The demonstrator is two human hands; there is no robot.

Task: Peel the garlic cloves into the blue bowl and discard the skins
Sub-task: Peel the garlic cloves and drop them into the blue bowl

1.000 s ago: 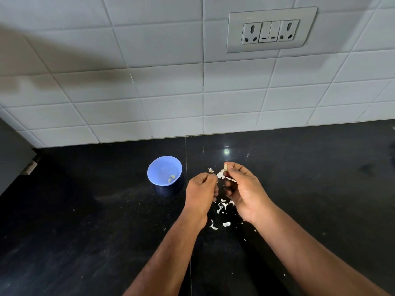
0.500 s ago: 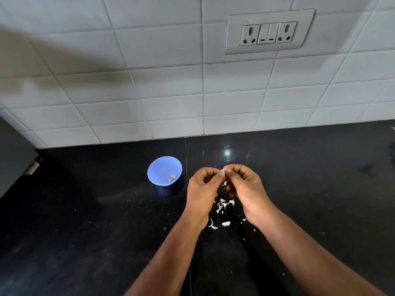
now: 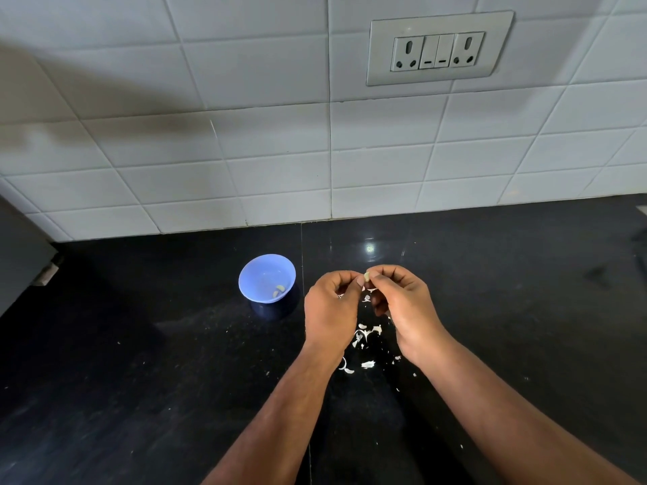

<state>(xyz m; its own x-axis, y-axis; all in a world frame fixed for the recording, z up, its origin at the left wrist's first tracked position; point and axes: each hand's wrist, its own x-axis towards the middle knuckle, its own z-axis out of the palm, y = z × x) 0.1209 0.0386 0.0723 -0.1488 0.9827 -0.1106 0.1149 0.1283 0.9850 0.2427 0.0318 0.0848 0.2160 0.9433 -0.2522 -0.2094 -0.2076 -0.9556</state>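
Both hands, left hand (image 3: 331, 311) and right hand (image 3: 406, 306), pinch one garlic clove (image 3: 367, 275) beside the blue bowl (image 3: 266, 279).

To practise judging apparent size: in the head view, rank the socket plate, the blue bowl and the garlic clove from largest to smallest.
1. socket plate, by far the widest.
2. blue bowl, clearly smaller.
3. garlic clove, a tiny pale piece pinched between the left hand and right hand.

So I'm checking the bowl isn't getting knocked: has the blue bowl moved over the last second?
No. The blue bowl sits at the same spot, just left of the countertop seam, as before.
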